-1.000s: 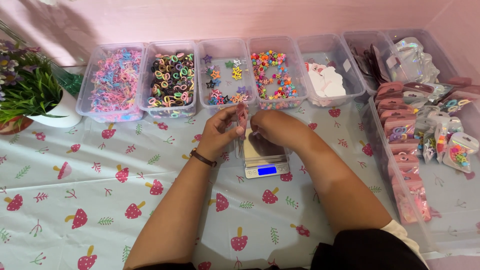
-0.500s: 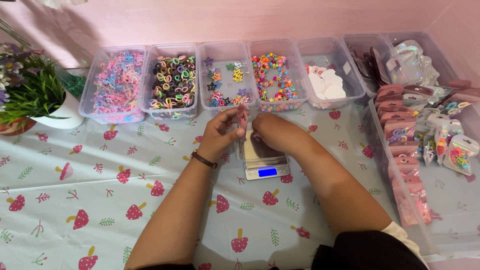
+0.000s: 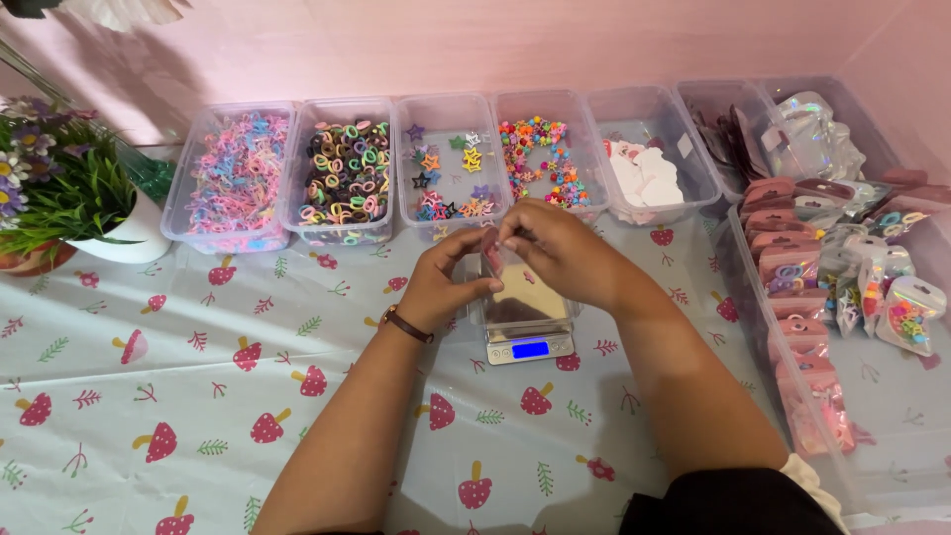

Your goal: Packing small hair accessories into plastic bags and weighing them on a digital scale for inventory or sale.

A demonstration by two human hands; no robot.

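Note:
Both my hands meet above a small silver digital scale (image 3: 528, 347) with a lit blue display. My left hand (image 3: 443, 279), with a dark band on its wrist, and my right hand (image 3: 551, 250) pinch a small clear pouch with a pink top (image 3: 492, 255) between their fingertips. The pouch hangs over the scale's shiny pan, partly hidden by my fingers. What is inside the pouch cannot be made out.
A row of clear tubs runs along the back: pastel hair ties (image 3: 234, 173), darker hair ties (image 3: 344, 174), star clips (image 3: 448, 174), small colourful flower clips (image 3: 541, 159), white cards (image 3: 646, 168). Filled pink-topped pouches (image 3: 797, 263) lie in a bin at right. A potted plant (image 3: 59, 188) stands at left.
My hands have risen slightly and closed in on the pouch; my right hand now grips its top from above. The view has tilted down a little.

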